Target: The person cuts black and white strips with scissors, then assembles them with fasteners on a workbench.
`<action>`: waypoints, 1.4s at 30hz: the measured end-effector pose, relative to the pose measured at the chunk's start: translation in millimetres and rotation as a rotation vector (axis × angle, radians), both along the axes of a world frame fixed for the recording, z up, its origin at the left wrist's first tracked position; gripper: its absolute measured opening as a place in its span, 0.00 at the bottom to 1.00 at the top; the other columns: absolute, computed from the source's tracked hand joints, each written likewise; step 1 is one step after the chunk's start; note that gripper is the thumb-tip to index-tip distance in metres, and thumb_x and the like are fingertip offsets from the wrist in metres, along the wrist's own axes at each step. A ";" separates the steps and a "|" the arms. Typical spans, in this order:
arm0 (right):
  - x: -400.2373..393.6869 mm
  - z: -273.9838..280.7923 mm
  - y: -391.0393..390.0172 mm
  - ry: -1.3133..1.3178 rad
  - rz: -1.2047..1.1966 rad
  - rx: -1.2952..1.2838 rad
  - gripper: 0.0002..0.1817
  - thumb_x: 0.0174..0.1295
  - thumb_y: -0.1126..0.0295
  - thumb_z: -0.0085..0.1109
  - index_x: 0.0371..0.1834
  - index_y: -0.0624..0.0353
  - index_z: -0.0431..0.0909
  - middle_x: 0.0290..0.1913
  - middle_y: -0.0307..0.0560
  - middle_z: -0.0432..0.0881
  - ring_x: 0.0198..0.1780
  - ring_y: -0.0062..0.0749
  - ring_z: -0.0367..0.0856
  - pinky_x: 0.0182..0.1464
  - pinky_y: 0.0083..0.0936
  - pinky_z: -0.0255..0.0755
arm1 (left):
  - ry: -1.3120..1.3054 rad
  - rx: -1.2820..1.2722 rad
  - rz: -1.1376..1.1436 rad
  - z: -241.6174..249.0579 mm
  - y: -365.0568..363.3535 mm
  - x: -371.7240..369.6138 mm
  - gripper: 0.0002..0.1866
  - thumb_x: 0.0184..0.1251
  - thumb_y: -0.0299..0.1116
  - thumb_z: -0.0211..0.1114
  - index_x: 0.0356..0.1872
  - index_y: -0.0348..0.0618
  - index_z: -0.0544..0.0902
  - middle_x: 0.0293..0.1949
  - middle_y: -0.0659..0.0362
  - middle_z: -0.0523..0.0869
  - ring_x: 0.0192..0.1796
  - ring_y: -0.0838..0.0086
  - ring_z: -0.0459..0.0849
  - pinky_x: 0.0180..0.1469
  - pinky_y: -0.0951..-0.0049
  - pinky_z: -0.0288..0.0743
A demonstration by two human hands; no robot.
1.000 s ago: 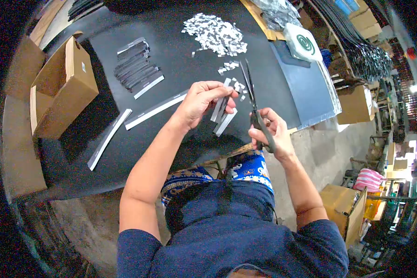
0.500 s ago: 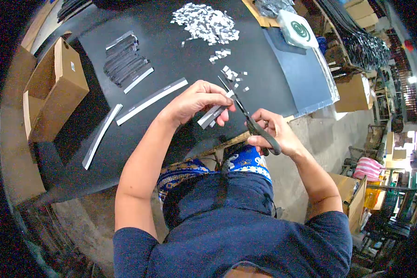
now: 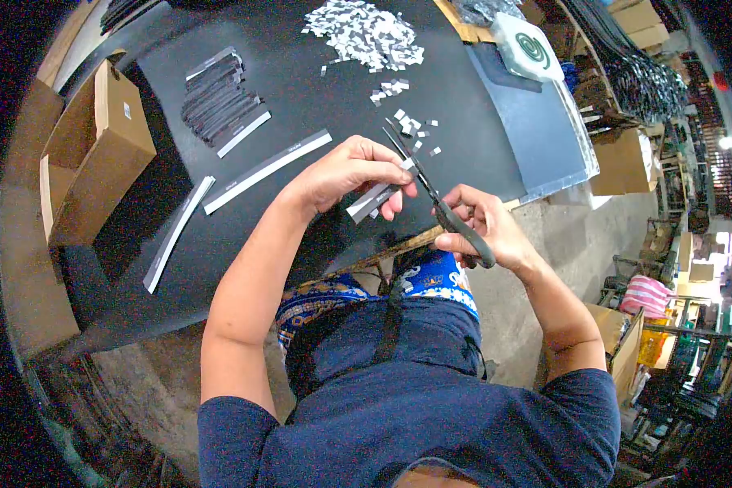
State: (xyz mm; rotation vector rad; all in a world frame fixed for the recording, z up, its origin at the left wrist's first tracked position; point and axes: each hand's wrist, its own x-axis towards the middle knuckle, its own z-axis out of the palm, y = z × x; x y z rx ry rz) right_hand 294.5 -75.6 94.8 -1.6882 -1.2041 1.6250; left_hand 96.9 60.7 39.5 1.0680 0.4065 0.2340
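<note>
My left hand (image 3: 356, 174) pinches a black-and-white label strip (image 3: 371, 203) between thumb and fingers. The strip's banded end hangs out below the fingers, toward my lap. My right hand (image 3: 490, 232) has its fingers through the handles of dark scissors (image 3: 451, 221). Their blades point up and left, slightly apart, beside my left fingertips at the strip's upper end. Just beyond the blades lie several small cut pieces (image 3: 413, 126) on the black tabletop (image 3: 301, 89). Whether the blades touch the strip cannot be made out.
Farther back is a large heap of cut pieces (image 3: 362, 37). To the left lie a stack of dark strips (image 3: 220, 102), two long strips (image 3: 264, 172) (image 3: 179, 236) and an open cardboard box (image 3: 126, 122). A blue-grey sheet (image 3: 537, 138) covers the table's right side.
The scissor blades look a little wider apart than before. Both hands keep nearly the same place, and the whole view has shifted slightly.
</note>
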 end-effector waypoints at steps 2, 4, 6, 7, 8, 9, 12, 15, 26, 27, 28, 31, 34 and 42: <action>-1.5 -0.5 -0.6 0.015 -0.050 0.025 0.25 0.47 0.64 0.77 0.41 0.61 0.71 0.22 0.34 0.76 0.21 0.14 0.74 0.21 0.14 0.63 | -0.015 0.001 -0.006 -1.5 0.4 0.6 0.10 0.63 0.31 0.61 0.31 0.32 0.83 0.22 0.56 0.84 0.22 0.76 0.83 0.27 0.78 0.78; -2.8 -0.3 -1.3 0.011 -0.050 0.032 0.24 0.47 0.65 0.77 0.41 0.61 0.71 0.21 0.34 0.76 0.22 0.14 0.73 0.21 0.14 0.62 | -0.015 -0.004 -0.010 -1.5 0.6 0.9 0.10 0.63 0.31 0.61 0.31 0.32 0.83 0.22 0.56 0.84 0.22 0.76 0.83 0.26 0.78 0.78; -2.3 -2.3 -2.3 0.007 -0.051 0.041 0.24 0.47 0.65 0.76 0.41 0.61 0.71 0.21 0.34 0.76 0.22 0.13 0.73 0.21 0.14 0.61 | -0.015 -0.007 -0.013 -2.1 0.7 1.2 0.10 0.63 0.31 0.61 0.31 0.32 0.83 0.22 0.56 0.84 0.22 0.76 0.83 0.26 0.78 0.78; -0.5 -6.0 -3.1 -0.008 -0.042 0.072 0.23 0.48 0.66 0.76 0.41 0.60 0.71 0.20 0.33 0.75 0.22 0.12 0.72 0.21 0.14 0.59 | -0.020 -0.019 -0.014 -3.5 0.7 1.6 0.10 0.63 0.31 0.61 0.31 0.32 0.83 0.21 0.56 0.84 0.21 0.76 0.83 0.26 0.78 0.78; 0.3 -8.2 -3.9 -0.022 -0.033 0.103 0.23 0.48 0.67 0.76 0.41 0.60 0.71 0.20 0.33 0.75 0.22 0.11 0.70 0.22 0.14 0.58 | -0.025 -0.031 -0.015 -4.3 0.6 1.8 0.10 0.63 0.31 0.61 0.31 0.31 0.84 0.21 0.56 0.84 0.21 0.76 0.83 0.26 0.78 0.78; -0.9 -8.9 -4.7 -0.022 -0.032 0.101 0.23 0.48 0.67 0.76 0.41 0.60 0.71 0.20 0.33 0.75 0.22 0.11 0.70 0.22 0.14 0.58 | -0.024 -0.032 -0.015 -4.3 0.5 1.8 0.10 0.63 0.31 0.61 0.31 0.31 0.84 0.21 0.56 0.84 0.21 0.76 0.83 0.26 0.78 0.78; -4.0 -11.3 -6.5 0.047 -0.085 0.127 0.22 0.48 0.67 0.76 0.40 0.60 0.72 0.19 0.32 0.74 0.21 0.10 0.68 0.22 0.14 0.56 | -0.038 -0.029 -0.019 -4.8 0.6 1.9 0.11 0.63 0.31 0.62 0.31 0.32 0.84 0.21 0.56 0.84 0.21 0.76 0.83 0.26 0.78 0.78; -1.9 -13.4 -7.4 0.047 -0.097 0.112 0.21 0.48 0.68 0.75 0.39 0.60 0.72 0.19 0.32 0.73 0.21 0.10 0.67 0.21 0.15 0.55 | -0.050 -0.022 -0.026 -5.3 1.0 2.4 0.11 0.63 0.31 0.62 0.31 0.32 0.84 0.21 0.56 0.84 0.21 0.76 0.83 0.26 0.78 0.78; -1.3 -15.2 -10.5 -0.008 -0.105 0.121 0.20 0.49 0.69 0.75 0.39 0.60 0.73 0.17 0.32 0.73 0.19 0.09 0.66 0.20 0.14 0.52 | -0.057 -0.056 -0.035 -10.7 0.9 6.9 0.11 0.62 0.32 0.62 0.30 0.31 0.84 0.20 0.55 0.84 0.20 0.75 0.82 0.24 0.78 0.77; -0.2 -16.3 -10.9 -0.007 -0.106 0.119 0.20 0.49 0.69 0.75 0.39 0.60 0.73 0.17 0.32 0.73 0.19 0.09 0.66 0.20 0.14 0.52 | -0.056 -0.058 -0.036 -11.3 0.7 7.7 0.11 0.62 0.32 0.62 0.30 0.31 0.84 0.20 0.55 0.84 0.20 0.75 0.82 0.24 0.78 0.77; 1.7 -18.0 -11.2 -0.018 -0.101 0.112 0.19 0.49 0.69 0.74 0.39 0.60 0.73 0.17 0.31 0.73 0.19 0.09 0.66 0.20 0.13 0.52 | -0.053 -0.067 -0.035 -11.7 0.7 8.6 0.11 0.62 0.32 0.62 0.30 0.31 0.84 0.20 0.55 0.84 0.20 0.75 0.82 0.24 0.78 0.77; 1.7 -19.5 -12.6 -0.008 -0.116 0.093 0.19 0.50 0.68 0.74 0.38 0.61 0.73 0.18 0.31 0.74 0.19 0.09 0.67 0.20 0.13 0.53 | -0.034 -0.082 -0.039 -13.7 1.5 10.5 0.11 0.62 0.32 0.63 0.30 0.31 0.84 0.20 0.54 0.84 0.19 0.75 0.82 0.24 0.78 0.77; 2.6 -27.5 -14.5 0.014 -0.140 0.097 0.19 0.50 0.68 0.74 0.38 0.61 0.73 0.18 0.32 0.76 0.19 0.09 0.67 0.19 0.13 0.54 | 0.009 -0.083 -0.047 -15.2 2.5 11.7 0.11 0.62 0.32 0.63 0.30 0.31 0.83 0.20 0.54 0.84 0.19 0.75 0.82 0.23 0.78 0.77; -0.8 -33.3 -16.3 0.056 -0.237 0.031 0.18 0.51 0.68 0.73 0.38 0.62 0.72 0.19 0.36 0.78 0.14 0.14 0.70 0.14 0.15 0.60 | 0.016 -0.048 -0.077 -20.3 5.4 12.1 0.12 0.62 0.33 0.62 0.30 0.31 0.83 0.20 0.55 0.84 0.20 0.75 0.82 0.24 0.78 0.77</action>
